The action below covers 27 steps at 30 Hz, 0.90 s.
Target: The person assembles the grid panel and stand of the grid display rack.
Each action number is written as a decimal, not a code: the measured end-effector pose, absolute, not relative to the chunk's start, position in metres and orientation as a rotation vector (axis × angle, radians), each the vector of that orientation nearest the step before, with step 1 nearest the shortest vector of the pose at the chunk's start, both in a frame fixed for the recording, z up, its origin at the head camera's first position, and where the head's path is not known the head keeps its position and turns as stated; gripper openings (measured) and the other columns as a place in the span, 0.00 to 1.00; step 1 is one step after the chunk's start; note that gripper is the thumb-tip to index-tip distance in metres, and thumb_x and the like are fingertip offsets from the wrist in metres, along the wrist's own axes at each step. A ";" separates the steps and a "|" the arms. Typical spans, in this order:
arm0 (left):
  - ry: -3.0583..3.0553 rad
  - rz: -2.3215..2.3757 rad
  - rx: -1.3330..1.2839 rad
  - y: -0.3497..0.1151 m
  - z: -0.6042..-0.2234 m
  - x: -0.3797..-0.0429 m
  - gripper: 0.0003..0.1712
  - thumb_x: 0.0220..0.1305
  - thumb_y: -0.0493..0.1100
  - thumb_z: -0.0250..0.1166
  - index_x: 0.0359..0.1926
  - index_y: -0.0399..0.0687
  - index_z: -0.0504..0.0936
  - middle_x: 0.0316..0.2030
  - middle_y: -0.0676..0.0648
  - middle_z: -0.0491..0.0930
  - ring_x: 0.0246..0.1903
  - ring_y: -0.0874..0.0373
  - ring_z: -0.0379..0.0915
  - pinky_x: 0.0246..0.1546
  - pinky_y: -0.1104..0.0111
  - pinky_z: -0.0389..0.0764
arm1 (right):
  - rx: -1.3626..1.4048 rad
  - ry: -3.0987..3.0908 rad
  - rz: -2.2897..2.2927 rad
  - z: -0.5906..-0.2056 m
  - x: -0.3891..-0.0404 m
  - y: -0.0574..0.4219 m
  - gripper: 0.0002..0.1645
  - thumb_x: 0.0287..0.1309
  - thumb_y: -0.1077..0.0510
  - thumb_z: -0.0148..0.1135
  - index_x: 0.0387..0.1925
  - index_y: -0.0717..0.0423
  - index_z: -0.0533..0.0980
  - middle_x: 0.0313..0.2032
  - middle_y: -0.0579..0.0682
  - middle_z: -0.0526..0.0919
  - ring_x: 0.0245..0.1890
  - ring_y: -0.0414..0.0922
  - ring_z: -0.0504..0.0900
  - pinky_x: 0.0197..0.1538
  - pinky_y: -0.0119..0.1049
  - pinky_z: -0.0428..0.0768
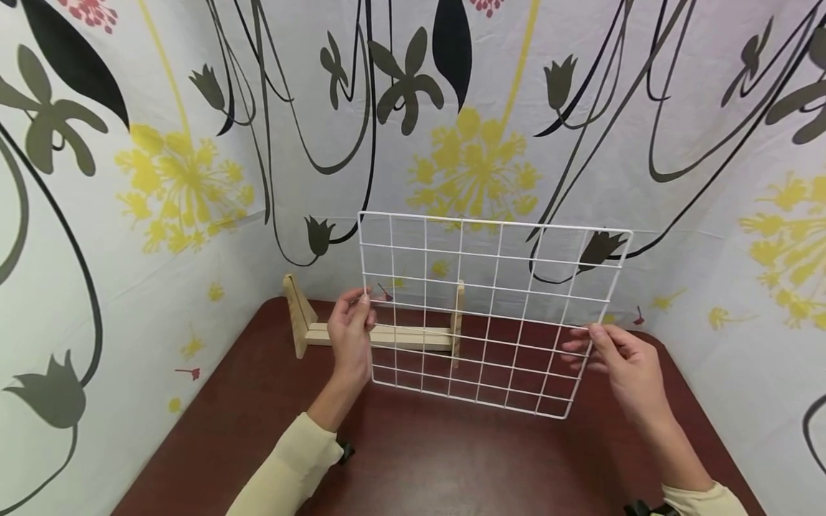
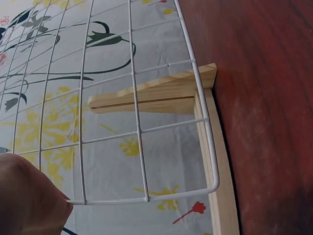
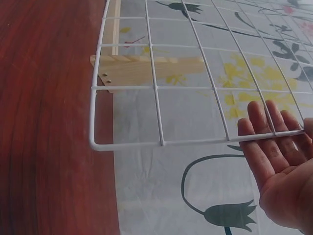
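1. The grid (image 1: pixel 490 315), a white wire panel, is hanging tilted between two hands above the desk (image 1: pixel 439 466), in front of the stand (image 1: pixel 409 338) and apparently clear of both.
2. The left grip (image 1: pixel 350 330), a bare hand, is pinching the grid's left edge about midway down.
3. The right grip (image 1: pixel 622 365) is pinching the opposite edge, its thumb lying in front and its fingers reaching behind the wires.
4. Step in hand, as judged: the hands are holding up and orienting the grid. Any next move is likely calling for both grips moving together, with the lower edge clearing the stand.
5. The wooden stand is showing through the mesh, a rail joining two uprights. In the left-wrist view a narrow groove (image 2: pixel 164 101) is running along one upright, with nothing visibly sitting in it. No container is showing.
6. Floral cloth (image 1: pixel 290 179) is surrounding the desk's back and sides.
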<state>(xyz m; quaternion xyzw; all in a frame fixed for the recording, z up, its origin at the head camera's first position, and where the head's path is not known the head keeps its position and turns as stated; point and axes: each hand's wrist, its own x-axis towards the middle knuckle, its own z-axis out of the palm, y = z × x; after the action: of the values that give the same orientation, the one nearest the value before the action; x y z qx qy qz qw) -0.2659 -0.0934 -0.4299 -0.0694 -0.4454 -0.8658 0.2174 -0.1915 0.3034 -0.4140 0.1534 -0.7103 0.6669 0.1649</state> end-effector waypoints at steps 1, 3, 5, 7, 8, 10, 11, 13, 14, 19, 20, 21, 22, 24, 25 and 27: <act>-1.231 -2.397 -0.186 -0.093 -0.431 -0.266 0.03 0.78 0.34 0.60 0.47 0.39 0.80 0.39 0.49 0.89 0.26 0.64 0.67 0.30 0.76 0.69 | 0.428 -2.029 1.884 -0.415 -0.192 0.303 0.21 0.82 0.62 0.49 0.53 0.81 0.76 0.38 0.49 0.94 0.34 0.48 0.94 0.38 0.44 0.90; -1.223 -2.397 -0.177 -0.093 -0.433 -0.265 0.02 0.77 0.36 0.63 0.46 0.41 0.80 0.41 0.50 0.88 0.26 0.64 0.67 0.30 0.77 0.70 | 0.410 -2.038 1.853 -0.416 -0.193 0.302 0.20 0.82 0.62 0.49 0.53 0.80 0.76 0.37 0.48 0.94 0.34 0.47 0.94 0.38 0.41 0.90; -1.213 -2.399 -0.169 -0.092 -0.434 -0.266 0.03 0.77 0.38 0.64 0.45 0.42 0.80 0.41 0.50 0.88 0.27 0.64 0.68 0.31 0.77 0.69 | 0.394 -2.053 1.816 -0.418 -0.193 0.301 0.20 0.82 0.62 0.50 0.53 0.80 0.76 0.37 0.46 0.94 0.35 0.44 0.94 0.39 0.37 0.90; -1.196 -2.415 -0.167 -0.092 -0.435 -0.266 0.03 0.77 0.39 0.65 0.45 0.44 0.79 0.42 0.51 0.87 0.28 0.65 0.69 0.31 0.77 0.69 | 0.375 -2.070 1.779 -0.419 -0.192 0.300 0.20 0.82 0.62 0.50 0.54 0.79 0.77 0.37 0.44 0.94 0.36 0.42 0.94 0.40 0.34 0.90; -1.188 -2.425 -0.169 -0.091 -0.436 -0.266 0.04 0.77 0.40 0.65 0.45 0.45 0.79 0.42 0.51 0.87 0.28 0.64 0.70 0.32 0.77 0.69 | 0.366 -2.076 1.766 -0.420 -0.192 0.300 0.20 0.82 0.61 0.50 0.54 0.79 0.77 0.37 0.43 0.94 0.36 0.41 0.94 0.40 0.32 0.89; -1.174 -2.446 -0.173 -0.091 -0.437 -0.266 0.03 0.77 0.40 0.64 0.45 0.45 0.79 0.42 0.51 0.87 0.30 0.64 0.70 0.33 0.77 0.68 | 0.346 -2.088 1.739 -0.420 -0.191 0.299 0.20 0.82 0.61 0.51 0.54 0.79 0.77 0.38 0.42 0.94 0.37 0.39 0.94 0.41 0.31 0.89; -1.174 -2.454 -0.174 -0.091 -0.437 -0.266 0.03 0.77 0.40 0.64 0.45 0.45 0.80 0.42 0.51 0.87 0.30 0.64 0.71 0.33 0.77 0.68 | 0.334 -2.098 1.725 -0.421 -0.191 0.298 0.21 0.82 0.61 0.51 0.54 0.79 0.77 0.38 0.42 0.94 0.37 0.39 0.94 0.41 0.30 0.89; -1.169 -2.466 -0.174 -0.090 -0.438 -0.266 0.04 0.77 0.41 0.65 0.45 0.45 0.80 0.42 0.51 0.87 0.31 0.63 0.73 0.34 0.77 0.68 | 0.314 -2.121 1.700 -0.421 -0.190 0.298 0.21 0.82 0.60 0.51 0.54 0.78 0.78 0.38 0.41 0.94 0.37 0.38 0.94 0.41 0.29 0.88; -1.170 -2.467 -0.173 -0.090 -0.439 -0.266 0.04 0.77 0.41 0.65 0.45 0.45 0.80 0.42 0.51 0.87 0.32 0.64 0.74 0.34 0.77 0.68 | 0.306 -2.141 1.679 -0.421 -0.189 0.298 0.21 0.82 0.59 0.51 0.54 0.77 0.78 0.38 0.41 0.94 0.37 0.38 0.94 0.41 0.29 0.88; -1.167 -2.458 -0.149 -0.086 -0.438 -0.265 0.03 0.77 0.41 0.65 0.45 0.47 0.80 0.43 0.52 0.87 0.37 0.63 0.82 0.34 0.77 0.67 | 0.279 -2.201 1.625 -0.422 -0.185 0.300 0.20 0.83 0.58 0.50 0.55 0.73 0.80 0.40 0.42 0.94 0.40 0.40 0.94 0.42 0.28 0.88; -1.167 -2.457 -0.146 -0.086 -0.438 -0.265 0.03 0.77 0.41 0.65 0.45 0.47 0.81 0.44 0.52 0.87 0.38 0.63 0.83 0.34 0.77 0.67 | 0.272 -2.208 1.610 -0.422 -0.185 0.300 0.20 0.83 0.58 0.50 0.55 0.72 0.80 0.40 0.42 0.94 0.41 0.39 0.94 0.42 0.28 0.88; -1.166 -2.455 -0.144 -0.085 -0.437 -0.265 0.03 0.77 0.41 0.65 0.45 0.47 0.81 0.44 0.52 0.87 0.39 0.63 0.84 0.33 0.77 0.67 | 0.266 -2.201 1.620 -0.422 -0.185 0.300 0.21 0.83 0.57 0.50 0.55 0.72 0.80 0.40 0.41 0.94 0.41 0.39 0.94 0.42 0.28 0.88; -1.166 -2.454 -0.144 -0.085 -0.437 -0.265 0.03 0.77 0.41 0.65 0.46 0.47 0.81 0.44 0.52 0.87 0.39 0.63 0.84 0.33 0.77 0.67 | 0.260 -2.198 1.617 -0.423 -0.185 0.300 0.21 0.83 0.57 0.50 0.55 0.72 0.80 0.40 0.41 0.94 0.41 0.39 0.94 0.42 0.28 0.88; -1.168 -2.447 -0.141 -0.084 -0.436 -0.264 0.03 0.76 0.40 0.65 0.46 0.47 0.81 0.45 0.51 0.87 0.39 0.63 0.84 0.33 0.77 0.67 | 0.246 -2.202 1.590 -0.423 -0.185 0.300 0.21 0.83 0.57 0.50 0.55 0.72 0.80 0.40 0.38 0.94 0.41 0.36 0.93 0.42 0.27 0.88; -1.169 -2.442 -0.138 -0.083 -0.435 -0.263 0.02 0.76 0.40 0.65 0.45 0.47 0.81 0.45 0.51 0.87 0.39 0.63 0.84 0.33 0.77 0.67 | 0.236 -2.203 1.577 -0.423 -0.185 0.299 0.21 0.83 0.56 0.50 0.55 0.71 0.80 0.41 0.36 0.94 0.42 0.34 0.93 0.43 0.25 0.87; -1.176 -2.429 -0.129 -0.082 -0.435 -0.262 0.02 0.76 0.40 0.66 0.45 0.47 0.81 0.45 0.51 0.88 0.37 0.64 0.83 0.34 0.76 0.66 | 0.228 -2.209 1.541 -0.424 -0.185 0.298 0.21 0.83 0.56 0.51 0.56 0.71 0.80 0.42 0.33 0.93 0.44 0.31 0.92 0.45 0.23 0.86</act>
<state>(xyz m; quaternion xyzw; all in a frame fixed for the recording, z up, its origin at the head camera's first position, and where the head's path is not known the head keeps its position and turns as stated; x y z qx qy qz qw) -0.2622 -0.0819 -0.4348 -0.0468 -0.4249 -0.8773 0.2181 -0.1849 0.2985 -0.4237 0.0825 -0.7977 0.5564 0.2176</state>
